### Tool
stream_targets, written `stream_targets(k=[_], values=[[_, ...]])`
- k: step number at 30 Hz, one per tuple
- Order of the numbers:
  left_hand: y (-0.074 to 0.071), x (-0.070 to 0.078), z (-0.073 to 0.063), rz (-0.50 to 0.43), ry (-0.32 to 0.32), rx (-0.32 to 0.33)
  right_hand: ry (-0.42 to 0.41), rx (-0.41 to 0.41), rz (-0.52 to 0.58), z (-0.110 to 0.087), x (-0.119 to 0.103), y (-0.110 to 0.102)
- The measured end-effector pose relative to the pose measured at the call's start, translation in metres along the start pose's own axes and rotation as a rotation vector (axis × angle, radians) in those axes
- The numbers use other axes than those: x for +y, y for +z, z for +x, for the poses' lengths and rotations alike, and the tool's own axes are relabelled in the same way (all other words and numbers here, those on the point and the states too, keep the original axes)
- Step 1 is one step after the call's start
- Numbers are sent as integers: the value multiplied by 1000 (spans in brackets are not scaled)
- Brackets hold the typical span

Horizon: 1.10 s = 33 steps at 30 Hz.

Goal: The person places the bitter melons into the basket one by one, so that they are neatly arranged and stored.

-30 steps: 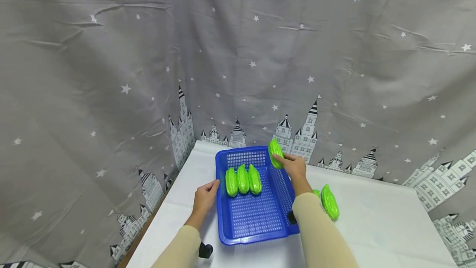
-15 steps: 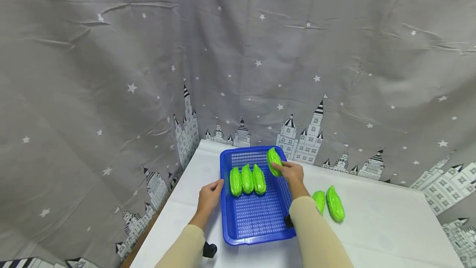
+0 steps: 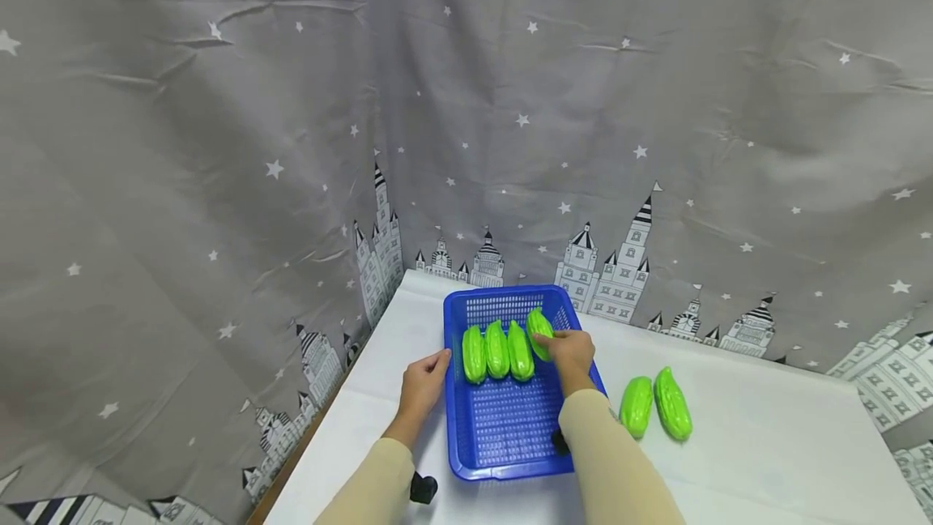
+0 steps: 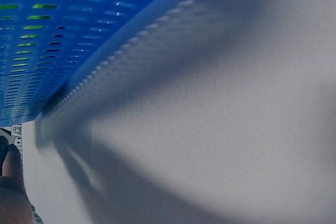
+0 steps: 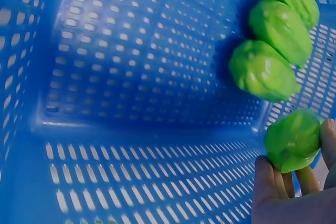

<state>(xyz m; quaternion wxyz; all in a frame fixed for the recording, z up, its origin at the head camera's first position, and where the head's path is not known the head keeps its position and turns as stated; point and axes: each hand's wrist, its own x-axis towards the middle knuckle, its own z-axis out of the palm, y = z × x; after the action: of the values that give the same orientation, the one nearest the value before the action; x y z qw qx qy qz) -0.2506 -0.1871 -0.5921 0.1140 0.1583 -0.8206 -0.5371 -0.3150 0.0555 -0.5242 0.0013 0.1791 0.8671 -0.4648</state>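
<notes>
My right hand (image 3: 573, 352) grips a bright green ribbed bitter melon (image 3: 539, 332) between thumb and fingers. It is inside the blue plastic basket (image 3: 453, 428), near its far right corner. In the right wrist view the held bitter melon (image 5: 292, 140) shows end-on, beside the slotted wall. To its left, three more bitter melons (image 3: 497, 351) lie side by side on the basket floor. At the basket's left rim, my left hand (image 3: 423, 387) pinches the edge with its fingertips. Only part of the left hand (image 4: 13, 192) shows in the left wrist view, so its contact is hidden there.
Two more bitter melons, one on the left (image 3: 636, 407) and one on the right (image 3: 673, 404), lie on the white-covered table (image 3: 773, 444) right of the basket. A grey curtain (image 3: 466, 104) printed with stars and castles hangs behind and at the left.
My right hand has lowered the bitter melon from above the basket's far right rim into the basket, towards the other three. The left hand stays at the left rim. The view has shifted slightly.
</notes>
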Motion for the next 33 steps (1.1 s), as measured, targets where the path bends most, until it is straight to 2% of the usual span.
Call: stream_targets(k=[3,9,15,19,24,28,33], values=[[1,1,-1,-8,2,6,-12,17,-25,-1,3,6],[1,1,-1,-20,4,12,18,39,-86,0,9,14],[0,2,-1,-44,3,10,-14,75,-93,2,15,21],[-1,3,-3,-40,7,8,0,64,-175,2,18,26],[-1,4,-4,-37,15,8,4,13,-289,0,16,27],[1,2,-2,-45,23,1,-26,-26,-286,-3,13,28],[0,0,-2,-50,18,3,-28,-31,-227,-4,12,30]])
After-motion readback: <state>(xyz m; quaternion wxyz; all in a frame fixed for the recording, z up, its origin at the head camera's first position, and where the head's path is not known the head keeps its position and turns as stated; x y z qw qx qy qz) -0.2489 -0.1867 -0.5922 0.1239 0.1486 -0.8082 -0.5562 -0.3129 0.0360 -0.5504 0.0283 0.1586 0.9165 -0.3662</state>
